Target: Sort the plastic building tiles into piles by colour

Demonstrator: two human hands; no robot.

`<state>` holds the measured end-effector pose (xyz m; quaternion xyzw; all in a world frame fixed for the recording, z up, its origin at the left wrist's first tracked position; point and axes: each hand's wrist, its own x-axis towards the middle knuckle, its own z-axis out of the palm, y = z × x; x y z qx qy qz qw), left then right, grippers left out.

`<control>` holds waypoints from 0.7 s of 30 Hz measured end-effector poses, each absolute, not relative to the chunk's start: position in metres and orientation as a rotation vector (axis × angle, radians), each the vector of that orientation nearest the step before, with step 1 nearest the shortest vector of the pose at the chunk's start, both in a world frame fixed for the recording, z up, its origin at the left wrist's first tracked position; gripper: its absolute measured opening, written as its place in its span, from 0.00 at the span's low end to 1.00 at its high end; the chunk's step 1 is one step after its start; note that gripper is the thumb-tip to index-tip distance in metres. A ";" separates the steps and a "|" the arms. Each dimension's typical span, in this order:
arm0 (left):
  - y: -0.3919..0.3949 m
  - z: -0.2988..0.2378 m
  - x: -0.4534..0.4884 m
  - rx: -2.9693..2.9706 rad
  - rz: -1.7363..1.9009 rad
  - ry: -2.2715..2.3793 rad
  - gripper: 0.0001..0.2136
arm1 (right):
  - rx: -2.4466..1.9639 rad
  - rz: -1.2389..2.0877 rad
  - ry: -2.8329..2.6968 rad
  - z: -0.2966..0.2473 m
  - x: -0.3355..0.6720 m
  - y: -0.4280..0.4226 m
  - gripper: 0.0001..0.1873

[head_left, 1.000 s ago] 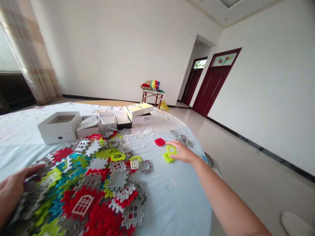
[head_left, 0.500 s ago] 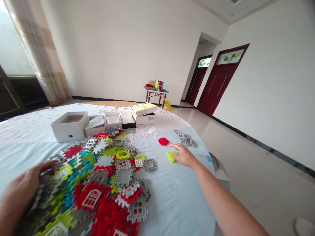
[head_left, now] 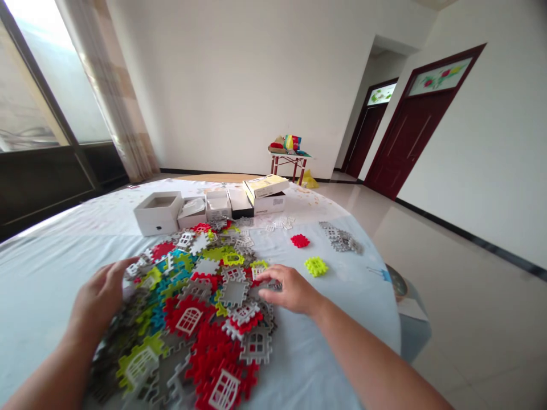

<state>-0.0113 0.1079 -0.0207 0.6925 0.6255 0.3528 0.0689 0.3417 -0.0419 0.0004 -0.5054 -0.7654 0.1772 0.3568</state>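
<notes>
In the head view, the person's left hand lies against the left edge of a heap of flat interlocking plastic tiles in red, grey, white, lime and teal, many with window-shaped openings. Its fingers are spread wide and curved, touching the heap, with no tile clearly gripped. The right hand hovers low at the heap's right edge, its fingers loosely spread just over a grey tile; whether they touch it is hard to tell. The heap sits on a pale blue tablecloth. To the right of the right hand lie a lime-green tile cluster, a small red tile cluster and a grey-and-white group of tiles. Small white tiles lie beyond the heap, near a row of open cardboard boxes, among them a white box and a white box topped with a yellow-printed lid. Farther off, a small red-legged folding table stands against the wall, loaded with colourful packages, near dark red wooden doors.
</notes>
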 end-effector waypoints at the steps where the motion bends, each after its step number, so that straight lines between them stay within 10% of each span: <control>1: 0.105 -0.019 -0.009 2.062 1.068 1.851 0.23 | -1.243 0.485 -2.032 0.001 0.339 -0.045 0.14; 21: 0.096 -0.014 0.009 2.190 1.052 1.672 0.21 | -1.395 0.596 -1.804 -0.014 0.340 -0.042 0.16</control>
